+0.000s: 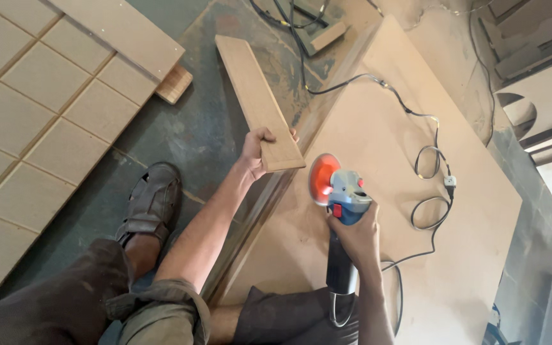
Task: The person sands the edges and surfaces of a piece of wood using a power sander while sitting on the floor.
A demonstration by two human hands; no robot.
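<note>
Fingers (264,135) of the left hand (255,153) clamp the near end of a narrow wooden board (257,99), raised over the floor; likely stiff, light, long enough to lever. Right hand (356,236) is clenched around the angle grinder (340,198), probably heavier, above the big sheet (429,255).

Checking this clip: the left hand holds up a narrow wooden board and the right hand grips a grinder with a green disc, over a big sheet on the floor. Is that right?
Not quite. The head view shows the disc is orange, not green. The rest stands: the left hand holds up the narrow wooden board, and the right hand grips the grinder over the big sheet on the floor.
</note>
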